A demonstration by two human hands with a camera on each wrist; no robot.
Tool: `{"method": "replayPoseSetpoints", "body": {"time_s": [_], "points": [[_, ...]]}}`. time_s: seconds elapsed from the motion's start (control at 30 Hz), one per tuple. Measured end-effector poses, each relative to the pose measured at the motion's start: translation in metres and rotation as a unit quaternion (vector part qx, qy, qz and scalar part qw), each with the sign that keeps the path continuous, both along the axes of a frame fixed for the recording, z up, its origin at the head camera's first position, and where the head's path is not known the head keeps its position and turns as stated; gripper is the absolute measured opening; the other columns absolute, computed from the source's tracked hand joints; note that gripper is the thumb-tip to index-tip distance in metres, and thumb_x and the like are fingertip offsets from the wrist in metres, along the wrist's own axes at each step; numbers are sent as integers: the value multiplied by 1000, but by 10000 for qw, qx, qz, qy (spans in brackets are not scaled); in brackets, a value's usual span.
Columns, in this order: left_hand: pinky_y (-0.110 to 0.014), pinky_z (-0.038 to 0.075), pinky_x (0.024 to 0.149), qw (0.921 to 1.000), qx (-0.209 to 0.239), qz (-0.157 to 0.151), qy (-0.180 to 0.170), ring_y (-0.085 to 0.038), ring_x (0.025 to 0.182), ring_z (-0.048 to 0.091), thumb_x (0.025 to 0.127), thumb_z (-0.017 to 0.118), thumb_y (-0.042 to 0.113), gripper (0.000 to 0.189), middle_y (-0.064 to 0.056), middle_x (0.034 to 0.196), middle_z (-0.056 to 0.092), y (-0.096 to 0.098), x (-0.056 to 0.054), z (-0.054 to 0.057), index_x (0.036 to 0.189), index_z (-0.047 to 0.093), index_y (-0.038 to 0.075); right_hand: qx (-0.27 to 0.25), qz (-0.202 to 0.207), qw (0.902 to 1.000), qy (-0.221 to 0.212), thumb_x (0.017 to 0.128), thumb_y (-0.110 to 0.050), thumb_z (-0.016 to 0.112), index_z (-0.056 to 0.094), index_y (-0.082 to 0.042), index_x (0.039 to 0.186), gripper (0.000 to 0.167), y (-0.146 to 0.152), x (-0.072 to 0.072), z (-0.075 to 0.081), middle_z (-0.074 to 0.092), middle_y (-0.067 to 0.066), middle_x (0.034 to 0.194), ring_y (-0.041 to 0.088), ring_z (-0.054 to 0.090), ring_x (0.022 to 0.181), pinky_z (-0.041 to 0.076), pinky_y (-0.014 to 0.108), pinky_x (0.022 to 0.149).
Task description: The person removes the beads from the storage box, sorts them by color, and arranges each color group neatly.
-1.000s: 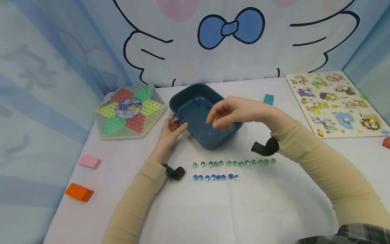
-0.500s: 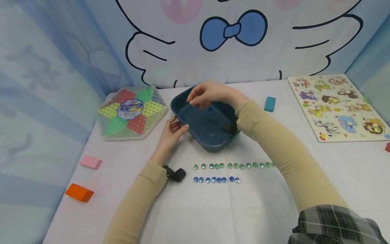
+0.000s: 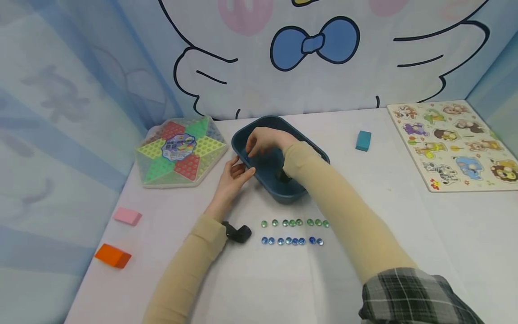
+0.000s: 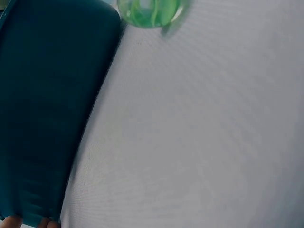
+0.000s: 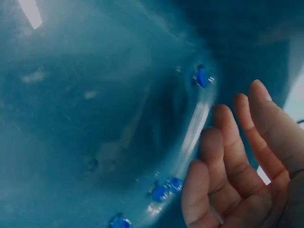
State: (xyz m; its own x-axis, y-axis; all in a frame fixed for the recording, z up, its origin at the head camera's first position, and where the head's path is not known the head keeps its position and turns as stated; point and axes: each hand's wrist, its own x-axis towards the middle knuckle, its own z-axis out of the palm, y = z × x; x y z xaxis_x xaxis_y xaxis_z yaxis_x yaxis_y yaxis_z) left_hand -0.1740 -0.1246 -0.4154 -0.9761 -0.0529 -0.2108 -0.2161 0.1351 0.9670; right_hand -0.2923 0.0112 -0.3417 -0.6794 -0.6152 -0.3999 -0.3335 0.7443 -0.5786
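Note:
A dark blue plastic tub (image 3: 283, 197) stands at the middle back of the table. My left hand (image 3: 231, 183) holds its near left side, with the thumb at the rim and the other fingers on the outer wall; in the left wrist view only the fingertips (image 4: 45, 223) show. My right hand (image 3: 265, 138) reaches inside the tub, its fingers loosely bent and holding nothing. Several blue glass beads lie on the tub floor, and one blue bead (image 5: 202, 77) is just ahead of the right fingertips. In front are a row of green glass beads (image 3: 285, 222) and a row of blue glass beads (image 3: 288, 240).
A hexagonal game box (image 3: 178, 153) stands left of the tub. A pink block (image 3: 127, 216) and an orange block (image 3: 113, 255) lie along the left side. On the right are a teal block (image 3: 363, 141) and an animal puzzle board (image 3: 453, 144).
My right hand has moved left and down from over the tub into it. Its sleeve now covers the right end of the green row. The left hand keeps its place on the tub.

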Motion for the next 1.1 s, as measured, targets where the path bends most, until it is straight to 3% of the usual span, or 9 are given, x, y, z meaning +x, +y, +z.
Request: {"method": "replayPoseSetpoints", "body": {"time_s": [0.23,0.6,0.9,1.1], "points": [[-40,33,107,9999,-66,25,-71,-23,130,38,84,67,32,73,-10,141,39,2,-1,0,144,27,19,488,-169,9985,160,88,-16,64,64,-12,106,19,-9,6,-7,59,8,105,22,57,86,50,31,72],[-39,33,107,9999,-89,-50,-131,-22,131,37,85,66,33,74,-10,143,37,-1,2,3,145,25,20,802,-240,9956,418,89,-12,61,64,-11,107,18,-23,13,-7,62,6,104,21,58,87,50,31,75],[-40,33,107,9998,-80,-66,-149,-23,131,37,85,66,33,75,-11,143,36,-1,1,2,145,24,19,808,-238,9957,380,90,-12,58,64,-12,106,16,-25,14,-9,61,5,103,21,58,89,49,32,77],[-40,32,108,9998,-108,-31,-141,-23,131,37,84,67,33,74,-11,143,37,-1,1,2,145,25,19,743,-88,9952,635,87,-13,63,65,-12,101,15,-24,13,-5,62,5,100,21,60,86,51,32,76]]}}
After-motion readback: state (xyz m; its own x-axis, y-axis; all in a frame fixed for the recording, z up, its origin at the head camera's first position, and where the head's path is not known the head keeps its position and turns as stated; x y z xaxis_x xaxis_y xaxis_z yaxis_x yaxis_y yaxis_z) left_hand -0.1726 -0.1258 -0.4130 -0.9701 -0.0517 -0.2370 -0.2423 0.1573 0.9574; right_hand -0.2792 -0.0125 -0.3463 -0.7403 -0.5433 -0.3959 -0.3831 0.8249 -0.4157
